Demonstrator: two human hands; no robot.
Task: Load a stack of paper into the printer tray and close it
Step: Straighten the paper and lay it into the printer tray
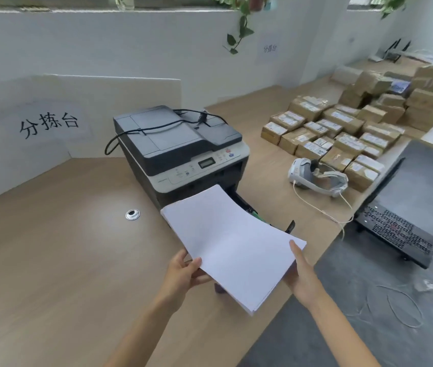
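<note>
Nearest the camera, both hands held the paper stack [232,245] by its near corners. Left hand [183,274] was closed on the near-left corner, thumb on top, fingers underneath. Right hand [304,276] was clamped on the right edge, thumb flat on the top sheet, fingers hidden below.

The stack hung in the air, tilted, far end pointing into the printer's front opening, directly over the pulled-out tray [249,207]. Not seated yet; the tray was mostly hidden under the sheets, only its right rail and a green guide showing.

Handling call: moderate weight, floppy, already sagging slightly across the middle. Loose sheets will shear and fan if pinched at one point, so grip both long edges near the back and keep it squared. The edges can catch on the guides.

Beyond that, the printer [181,149] sat on the wooden desk [51,260], a black cable draped over its lid. Further right were a headset [316,176] and rows of taped parcels [342,128].
</note>
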